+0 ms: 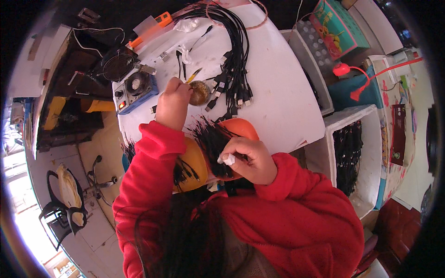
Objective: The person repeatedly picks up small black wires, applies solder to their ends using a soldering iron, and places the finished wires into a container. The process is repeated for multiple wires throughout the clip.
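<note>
My left hand (175, 103) is closed, its fingertips pinched at the rim of a small round dish (200, 94) with brownish contents. What those fingers hold, if anything, is hidden. My right hand (252, 160) is closed over an orange bowl (243, 126). A small white piece (229, 160) shows at its fingertips; I cannot tell whether it is held or wrapped round a finger. Thin black cables (208, 139) with bare-looking ends fill that bowl beside my right hand. Beyond the hands, a bundle of black USB cables (241, 51) trails across the white table (287, 92).
A blue box with a dial and a fan (135, 92) stands at the table's left. A yellow bowl (197, 162) with more cables sits under my left forearm. On the right, a white foam box (366, 153) holds cables. An orange tool (163, 19) lies at the back.
</note>
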Action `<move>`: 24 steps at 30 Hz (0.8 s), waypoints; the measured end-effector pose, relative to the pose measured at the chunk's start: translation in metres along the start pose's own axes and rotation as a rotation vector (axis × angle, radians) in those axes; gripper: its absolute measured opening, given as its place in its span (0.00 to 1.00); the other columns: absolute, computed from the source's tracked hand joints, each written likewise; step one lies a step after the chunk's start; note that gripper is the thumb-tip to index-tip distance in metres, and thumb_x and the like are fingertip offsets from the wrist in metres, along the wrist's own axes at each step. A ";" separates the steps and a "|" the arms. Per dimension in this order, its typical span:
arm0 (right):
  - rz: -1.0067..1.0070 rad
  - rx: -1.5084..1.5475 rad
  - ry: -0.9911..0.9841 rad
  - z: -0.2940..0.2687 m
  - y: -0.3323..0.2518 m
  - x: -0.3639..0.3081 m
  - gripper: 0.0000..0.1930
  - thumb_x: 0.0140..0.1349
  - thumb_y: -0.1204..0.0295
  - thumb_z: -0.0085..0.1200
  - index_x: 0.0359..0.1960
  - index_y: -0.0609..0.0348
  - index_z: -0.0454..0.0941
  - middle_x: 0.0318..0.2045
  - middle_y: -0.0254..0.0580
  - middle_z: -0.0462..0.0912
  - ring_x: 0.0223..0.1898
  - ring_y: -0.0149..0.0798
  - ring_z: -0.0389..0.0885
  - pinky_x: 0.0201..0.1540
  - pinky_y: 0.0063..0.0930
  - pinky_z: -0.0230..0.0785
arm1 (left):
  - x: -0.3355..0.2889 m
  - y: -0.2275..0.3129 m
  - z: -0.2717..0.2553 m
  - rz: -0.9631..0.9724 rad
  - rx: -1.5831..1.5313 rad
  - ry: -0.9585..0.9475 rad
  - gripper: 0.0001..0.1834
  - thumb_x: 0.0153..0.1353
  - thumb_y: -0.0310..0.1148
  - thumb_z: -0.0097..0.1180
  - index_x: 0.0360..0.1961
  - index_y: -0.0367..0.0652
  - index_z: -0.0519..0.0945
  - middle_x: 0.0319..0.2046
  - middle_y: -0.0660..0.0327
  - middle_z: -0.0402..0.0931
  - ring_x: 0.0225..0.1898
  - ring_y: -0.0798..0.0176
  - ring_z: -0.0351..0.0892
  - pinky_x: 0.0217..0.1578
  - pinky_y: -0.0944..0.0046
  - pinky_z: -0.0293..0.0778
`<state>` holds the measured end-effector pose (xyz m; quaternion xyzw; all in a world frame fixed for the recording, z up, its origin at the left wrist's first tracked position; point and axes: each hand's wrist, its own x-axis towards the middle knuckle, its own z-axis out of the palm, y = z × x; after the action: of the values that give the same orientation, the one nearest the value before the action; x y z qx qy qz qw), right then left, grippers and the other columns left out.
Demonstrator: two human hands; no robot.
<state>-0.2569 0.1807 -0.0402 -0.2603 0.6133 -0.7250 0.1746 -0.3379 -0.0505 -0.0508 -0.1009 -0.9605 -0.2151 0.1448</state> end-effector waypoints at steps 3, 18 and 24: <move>-0.003 -0.012 0.016 0.001 -0.005 -0.005 0.05 0.62 0.74 0.51 0.33 0.64 0.76 0.29 0.37 0.77 0.30 0.32 0.74 0.33 0.24 0.66 | -0.004 0.005 -0.024 0.027 -0.026 0.100 0.06 0.53 0.24 0.61 0.33 0.37 0.80 0.31 0.54 0.74 0.30 0.51 0.76 0.31 0.60 0.73; 0.034 -0.058 -0.050 0.020 -0.008 -0.014 0.05 0.62 0.76 0.51 0.32 0.65 0.77 0.26 0.38 0.76 0.26 0.26 0.73 0.28 0.20 0.64 | -0.025 -0.107 -0.098 -0.067 0.202 0.171 0.05 0.53 0.25 0.60 0.32 0.39 0.81 0.31 0.56 0.74 0.32 0.51 0.77 0.33 0.60 0.73; 0.048 -0.081 -0.067 0.017 -0.003 -0.008 0.05 0.62 0.76 0.50 0.32 0.66 0.77 0.26 0.38 0.76 0.25 0.26 0.72 0.27 0.20 0.64 | -0.010 -0.134 -0.085 -0.064 0.357 0.052 0.06 0.53 0.27 0.60 0.33 0.39 0.81 0.33 0.56 0.74 0.34 0.49 0.78 0.35 0.57 0.74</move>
<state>-0.2406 0.1724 -0.0370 -0.2764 0.6422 -0.6859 0.2016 -0.3433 -0.2083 -0.0322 -0.0373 -0.9821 -0.0482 0.1782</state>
